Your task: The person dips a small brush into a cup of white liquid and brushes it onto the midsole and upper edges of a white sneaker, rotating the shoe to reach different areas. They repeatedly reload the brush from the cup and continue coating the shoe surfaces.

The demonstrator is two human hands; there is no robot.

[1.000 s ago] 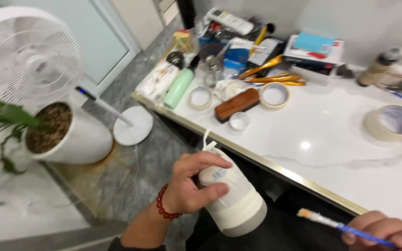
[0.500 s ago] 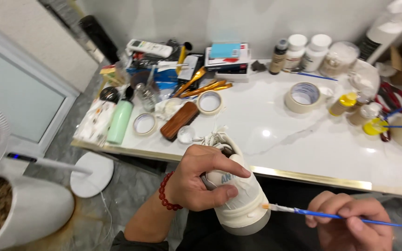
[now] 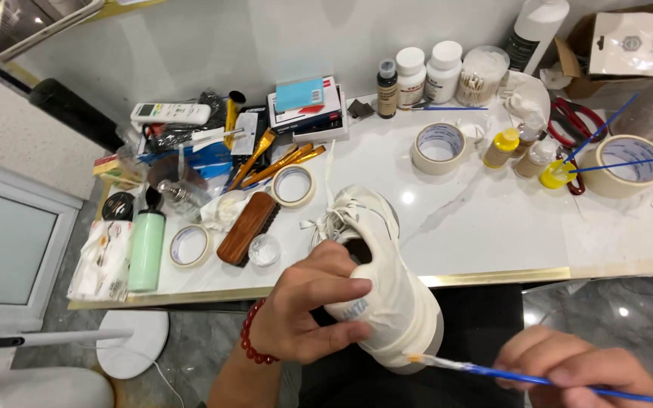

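Note:
My left hand (image 3: 307, 313), with a red bead bracelet on the wrist, grips a white sneaker (image 3: 387, 283) by its heel, thumb across the heel tab. The shoe points away from me, its laces hanging loose over the table's front edge. My right hand (image 3: 572, 370) at the lower right holds a thin blue-handled paintbrush (image 3: 508, 374). The brush tip touches the sneaker's sole edge near the heel.
The white marble table (image 3: 478, 219) carries several tape rolls (image 3: 437, 147), a wooden shoe brush (image 3: 247, 227), a green bottle (image 3: 146, 251), paint bottles (image 3: 425, 72), a yellow-capped bottle (image 3: 502, 147), brushes, and a remote. A fan base (image 3: 130, 344) stands on the floor at left.
The view swung right from the fan and plant toward the table. The sneaker turned heel-toward-me and rose nearer the table edge; the brush tip came up against the sole.

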